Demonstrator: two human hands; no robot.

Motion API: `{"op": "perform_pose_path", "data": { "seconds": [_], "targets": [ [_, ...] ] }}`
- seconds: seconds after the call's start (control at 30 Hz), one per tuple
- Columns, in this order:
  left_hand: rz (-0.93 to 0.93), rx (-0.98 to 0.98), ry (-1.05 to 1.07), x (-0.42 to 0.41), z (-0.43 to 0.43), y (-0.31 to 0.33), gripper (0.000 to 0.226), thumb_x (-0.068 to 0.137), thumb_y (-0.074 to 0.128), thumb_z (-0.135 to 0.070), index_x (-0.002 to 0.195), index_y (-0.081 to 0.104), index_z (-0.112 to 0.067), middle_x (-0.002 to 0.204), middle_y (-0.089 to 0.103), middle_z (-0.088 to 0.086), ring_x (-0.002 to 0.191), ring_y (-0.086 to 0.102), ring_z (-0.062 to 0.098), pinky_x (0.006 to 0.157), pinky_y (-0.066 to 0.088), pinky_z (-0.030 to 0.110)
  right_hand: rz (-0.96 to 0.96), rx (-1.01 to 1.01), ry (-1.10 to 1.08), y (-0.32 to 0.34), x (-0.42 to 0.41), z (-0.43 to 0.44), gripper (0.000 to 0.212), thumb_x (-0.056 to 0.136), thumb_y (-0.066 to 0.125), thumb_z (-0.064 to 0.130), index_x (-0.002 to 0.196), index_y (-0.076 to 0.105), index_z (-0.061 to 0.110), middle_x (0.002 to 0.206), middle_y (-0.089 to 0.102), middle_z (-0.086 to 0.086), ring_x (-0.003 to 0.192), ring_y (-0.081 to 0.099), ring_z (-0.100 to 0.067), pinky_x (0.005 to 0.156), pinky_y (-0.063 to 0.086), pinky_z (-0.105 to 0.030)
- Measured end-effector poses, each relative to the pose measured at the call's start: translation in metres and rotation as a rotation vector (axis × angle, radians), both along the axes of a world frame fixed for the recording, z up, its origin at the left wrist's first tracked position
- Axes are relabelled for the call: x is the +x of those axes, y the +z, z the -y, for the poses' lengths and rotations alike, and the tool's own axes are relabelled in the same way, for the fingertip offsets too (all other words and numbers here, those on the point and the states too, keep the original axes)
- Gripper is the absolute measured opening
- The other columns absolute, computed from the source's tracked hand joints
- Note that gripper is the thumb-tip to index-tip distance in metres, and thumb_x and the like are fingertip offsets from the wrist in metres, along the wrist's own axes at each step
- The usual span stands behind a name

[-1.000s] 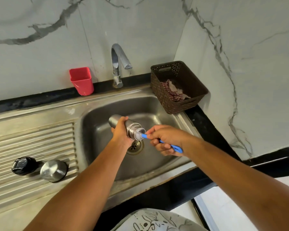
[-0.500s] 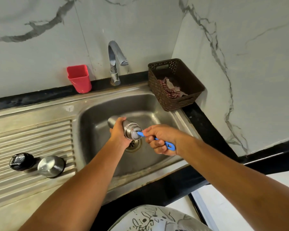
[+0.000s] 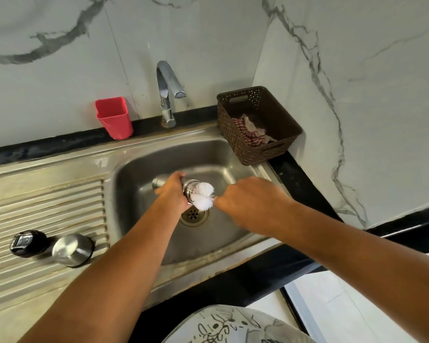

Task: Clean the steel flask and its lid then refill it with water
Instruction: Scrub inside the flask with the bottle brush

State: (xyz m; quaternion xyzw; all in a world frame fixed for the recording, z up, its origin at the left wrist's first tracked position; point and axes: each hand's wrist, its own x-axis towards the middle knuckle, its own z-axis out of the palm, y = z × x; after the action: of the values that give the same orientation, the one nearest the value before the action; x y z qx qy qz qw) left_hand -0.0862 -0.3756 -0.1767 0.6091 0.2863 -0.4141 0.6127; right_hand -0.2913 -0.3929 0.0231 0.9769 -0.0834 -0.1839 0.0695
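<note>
My left hand grips the steel flask, held sideways over the sink basin with its mouth toward the right. The white bristle head of a bottle brush sits just outside the flask's mouth. My right hand holds the brush; its handle is hidden under the hand. On the draining board at the left stand the steel cap and the black stopper lid.
A chrome tap stands behind the basin, no water running. A red cup sits left of it and a brown basket with a cloth at the right. The drain lies under the flask. A black counter edge runs along the front.
The brush has come out of the flask: its white bristles now show at the mouth, and my right hand has turned over, hiding the blue handle.
</note>
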Motion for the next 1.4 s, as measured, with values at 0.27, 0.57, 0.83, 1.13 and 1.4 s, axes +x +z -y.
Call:
{"op": "perform_pose_path", "data": {
  "seconds": [0.27, 0.57, 0.83, 1.13, 1.4],
  "targets": [
    [0.03, -0.097, 0.069, -0.038, -0.001, 0.043, 0.093, 0.077, 0.083, -0.012, 0.153, 0.032, -0.03, 0.124, 0.065, 0.02, 0.09, 0.074, 0.04, 0.08, 0.062, 0.06, 0.014, 0.124, -0.115, -0.016, 0.011, 0.008, 0.047, 0.099, 0.058, 0.006, 0.141, 0.056, 0.026, 0.098, 0.06, -0.007, 0.089, 0.063, -0.031, 0.066, 0.042, -0.037],
    [-0.04, -0.21, 0.018, -0.002, -0.01, -0.019, 0.124, 0.033, 0.092, -0.026, 0.15, 0.051, -0.028, 0.127, 0.069, 0.007, 0.073, 0.075, 0.033, 0.069, 0.06, 0.05, 0.253, 0.992, -0.793, -0.037, 0.008, 0.014, 0.021, 0.101, 0.062, 0.017, 0.121, 0.069, 0.018, 0.072, 0.062, 0.002, 0.051, 0.051, -0.009, 0.044, 0.038, -0.022],
    [-0.06, -0.359, 0.101, 0.007, -0.02, 0.012, 0.119, 0.038, 0.095, -0.027, 0.149, 0.052, -0.024, 0.114, 0.066, 0.009, 0.074, 0.074, 0.031, 0.068, 0.06, 0.048, 0.291, 1.708, -1.201, -0.031, 0.007, 0.012, 0.021, 0.107, 0.052, 0.009, 0.125, 0.062, 0.007, 0.064, 0.051, -0.001, 0.032, 0.032, -0.004, 0.031, 0.022, -0.016],
    [-0.135, -0.563, 0.145, -0.017, -0.021, 0.043, 0.065, 0.078, 0.08, -0.041, 0.127, 0.063, -0.002, 0.089, 0.069, 0.013, 0.075, 0.07, 0.026, 0.071, 0.061, 0.034, 0.398, 2.093, -1.391, -0.038, 0.022, -0.016, 0.022, 0.109, 0.045, 0.013, 0.087, 0.047, 0.011, 0.056, 0.047, 0.004, 0.027, 0.028, -0.003, 0.027, 0.02, -0.015],
    [-0.124, -0.588, 0.256, -0.031, -0.02, 0.044, 0.068, 0.085, 0.072, -0.051, 0.135, 0.065, -0.006, 0.099, 0.071, 0.01, 0.091, 0.07, 0.026, 0.086, 0.06, 0.035, 0.394, 2.145, -1.402, -0.036, 0.024, -0.011, 0.025, 0.109, 0.044, 0.016, 0.085, 0.047, 0.011, 0.061, 0.039, 0.003, 0.027, 0.027, -0.004, 0.027, 0.019, -0.014]
  ]
}}
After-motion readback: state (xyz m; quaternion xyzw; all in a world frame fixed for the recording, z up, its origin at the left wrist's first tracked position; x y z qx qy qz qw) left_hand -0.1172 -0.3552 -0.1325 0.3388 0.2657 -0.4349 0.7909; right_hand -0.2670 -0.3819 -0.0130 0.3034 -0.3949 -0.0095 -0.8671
